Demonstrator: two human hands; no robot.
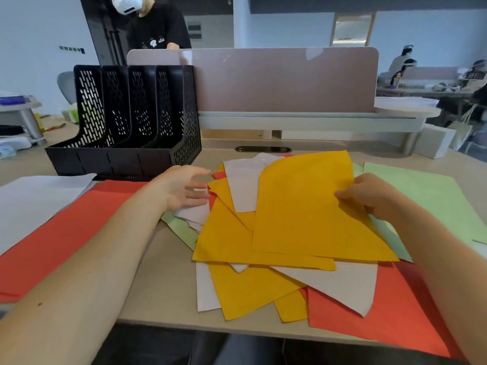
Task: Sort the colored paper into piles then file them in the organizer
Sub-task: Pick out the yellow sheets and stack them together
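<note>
- Where the desk (163, 285) runs off to the far left, a white sheet (34, 201) lies flat, its near edge overlapping a red sheet (66, 233) that lies just beside it.
- Behind those two sheets, at the back left of the desk, stands the black perforated organizer (126, 114), upright, with four compartments side by side opening towards the camera.
- The left hand (181, 188) is just right of the red sheet, at the left edge of the pile. Its fingers are straight and loosely spread, palm turned to the right, and it grips nothing. Whether its heel touches the white paper under it I cannot tell.
- The mixed heap (250, 285) fills the middle of the desk: yellow, white, red and green sheets overlap at odd angles, and a red one juts out at the near right corner.
- On top of the heap is a yellow sheet (303, 206), its far end lifted and curled upward.
- The right hand (369, 196) pinches that sheet's right edge, thumb on top and fingers curled beneath.
- Further right, a green sheet (434, 196) lies flat on the desk, apart from the heap's top layers and partly under the right wrist.
- A pinkish divider panel (284, 80) stands along the back of the desk, and a person (158, 25) in black is behind it at the left.
</note>
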